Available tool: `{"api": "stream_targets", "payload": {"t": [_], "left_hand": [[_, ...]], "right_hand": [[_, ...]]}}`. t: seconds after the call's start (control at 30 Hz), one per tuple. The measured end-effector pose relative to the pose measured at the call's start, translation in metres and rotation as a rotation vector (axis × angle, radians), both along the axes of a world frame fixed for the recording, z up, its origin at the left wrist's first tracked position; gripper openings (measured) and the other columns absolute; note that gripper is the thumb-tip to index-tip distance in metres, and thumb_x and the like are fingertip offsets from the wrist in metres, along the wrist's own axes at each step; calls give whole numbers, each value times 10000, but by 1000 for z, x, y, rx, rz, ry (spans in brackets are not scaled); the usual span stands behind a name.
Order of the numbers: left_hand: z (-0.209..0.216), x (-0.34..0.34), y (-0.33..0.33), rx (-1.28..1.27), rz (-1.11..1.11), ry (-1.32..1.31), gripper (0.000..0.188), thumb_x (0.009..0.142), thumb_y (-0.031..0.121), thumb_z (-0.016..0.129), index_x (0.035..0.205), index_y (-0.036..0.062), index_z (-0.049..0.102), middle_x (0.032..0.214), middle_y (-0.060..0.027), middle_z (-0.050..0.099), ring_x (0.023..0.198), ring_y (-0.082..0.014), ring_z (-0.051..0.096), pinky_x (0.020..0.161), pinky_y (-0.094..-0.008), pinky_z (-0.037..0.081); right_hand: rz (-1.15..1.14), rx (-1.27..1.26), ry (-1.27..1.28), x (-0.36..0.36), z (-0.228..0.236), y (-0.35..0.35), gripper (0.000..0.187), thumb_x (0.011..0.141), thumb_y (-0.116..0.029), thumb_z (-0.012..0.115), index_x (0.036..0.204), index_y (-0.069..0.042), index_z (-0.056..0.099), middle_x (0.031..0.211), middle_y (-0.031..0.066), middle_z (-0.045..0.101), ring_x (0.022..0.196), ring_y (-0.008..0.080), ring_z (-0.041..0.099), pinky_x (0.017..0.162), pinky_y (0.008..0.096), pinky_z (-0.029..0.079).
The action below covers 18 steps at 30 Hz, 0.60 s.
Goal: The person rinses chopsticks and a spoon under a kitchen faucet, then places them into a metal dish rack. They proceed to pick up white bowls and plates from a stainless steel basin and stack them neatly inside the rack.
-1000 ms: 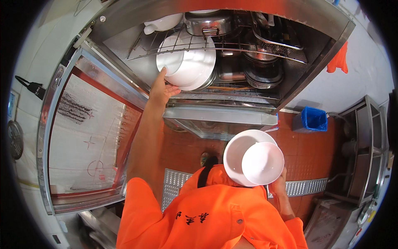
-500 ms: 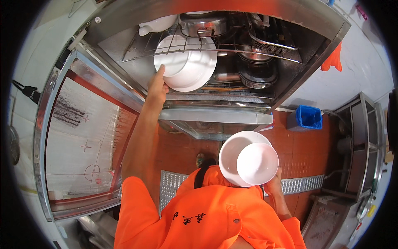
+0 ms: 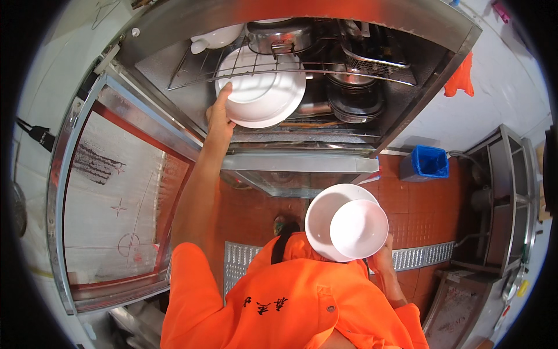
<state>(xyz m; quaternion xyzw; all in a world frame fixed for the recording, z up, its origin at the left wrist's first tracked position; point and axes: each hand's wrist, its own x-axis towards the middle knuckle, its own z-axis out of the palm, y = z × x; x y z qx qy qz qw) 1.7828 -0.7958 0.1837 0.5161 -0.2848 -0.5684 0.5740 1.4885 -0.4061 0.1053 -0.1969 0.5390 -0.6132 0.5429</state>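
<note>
On the lower shelf of a metal cabinet (image 3: 168, 87), white plates (image 3: 285, 104) lie stacked beneath a wire rack. My left hand (image 3: 220, 111) reaches in and grips the left rim of the top white plate, thumb over the edge and fingers underneath. Close to my body, my right hand (image 3: 382, 253) is closed on the right side of a large white bowl (image 3: 321, 224). Inside that bowl rests a smaller white bowl (image 3: 359, 229), tilted. My right fingers are mostly hidden behind the bowls.
The wire rack (image 3: 244, 72) holds a metal pot (image 3: 279, 36) and a white spouted vessel (image 3: 215, 38). Lidded dark pots (image 3: 356, 102) stand right of the plates. One glass door (image 3: 116, 198) hangs open at left, another (image 3: 296, 174) below. A blue bin (image 3: 429, 163) stands right.
The top plate under my left hand has shifted right and now sits more squarely over the plate beneath. The bowls in my right hand have barely moved.
</note>
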Motion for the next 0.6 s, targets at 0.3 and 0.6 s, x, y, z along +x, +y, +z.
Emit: {"api": "stream_targets", "payload": {"t": [0.3,0.6], "left_hand": [[-24,10,-36,-137,-13,324,532,787,341,686,1189,27,536,1185,-133,574,1100,-287,548,978,-451,428],[8,6,-46,41,-22,290,581,721,434,695,1196,133,551,1262,-69,531,1102,-325,525,879,-575,427]], "right_hand": [[-37,4,15,6,14,2,184,798,63,500,899,62,654,832,60,655,697,111,613,566,231,487],[-36,-30,-13,5,13,2,129,829,-11,562,900,65,638,791,72,648,619,106,609,491,213,466]]}}
